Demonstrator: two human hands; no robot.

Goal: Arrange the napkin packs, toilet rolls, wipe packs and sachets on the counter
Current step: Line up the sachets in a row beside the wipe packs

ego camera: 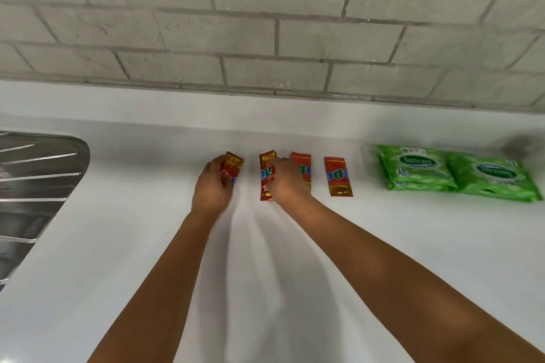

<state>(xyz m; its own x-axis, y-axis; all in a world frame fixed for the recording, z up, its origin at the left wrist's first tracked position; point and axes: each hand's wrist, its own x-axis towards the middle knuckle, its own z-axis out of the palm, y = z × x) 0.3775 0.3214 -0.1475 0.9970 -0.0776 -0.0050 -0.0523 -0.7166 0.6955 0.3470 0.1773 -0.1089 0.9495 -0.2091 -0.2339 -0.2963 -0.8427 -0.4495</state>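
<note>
Several red sachets lie in a row on the white counter (pixel 295 259). My left hand (pixel 213 186) grips the leftmost sachet (pixel 233 166), which is lifted and tilted. My right hand (pixel 287 181) holds the second sachet (pixel 267 175) by its right edge against the counter. A third sachet (pixel 302 165) lies partly hidden behind my right hand. The fourth sachet (pixel 337 177) lies free to the right. Further right lie green wipe packs side by side, one (pixel 415 168) stacked on another, and a second stack (pixel 495 178) turned the other way.
A steel sink drainboard (pixel 35 186) with ridges takes up the left edge. A grey block wall (pixel 265 23) rises behind the counter. A blurred grey shape (pixel 523 146) shows at the far right, behind the wipe packs.
</note>
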